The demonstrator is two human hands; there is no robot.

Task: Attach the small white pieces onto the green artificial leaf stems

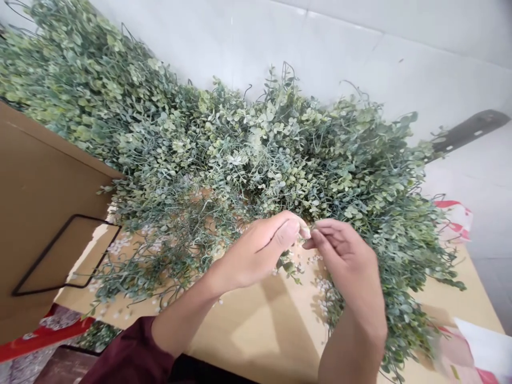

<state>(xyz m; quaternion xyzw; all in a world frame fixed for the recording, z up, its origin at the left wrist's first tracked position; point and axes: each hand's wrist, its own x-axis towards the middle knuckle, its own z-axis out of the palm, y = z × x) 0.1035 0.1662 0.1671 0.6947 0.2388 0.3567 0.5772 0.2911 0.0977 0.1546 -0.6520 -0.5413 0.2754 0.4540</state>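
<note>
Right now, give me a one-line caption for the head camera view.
Left hand and right hand meet fingertips above a tan tabletop, against heaped artificial foliage and scattered white beads.

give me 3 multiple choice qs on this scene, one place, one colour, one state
1. Where is the black wire frame?
A) on the wall
B) against the brown cardboard at the left
C) on the red-and-white bag

2. What colour is the sleeve on the left arm?
A) white
B) green
C) maroon

3. How are the left hand and right hand placed?
A) raised over the table, fingertips close together
B) flat on the surface
C) far apart

Answers:
1 B, the frame stands out against the cardboard.
2 C, the cuff shows dark maroon.
3 A, both bare hands are lifted and meet at the fingertips.
</note>
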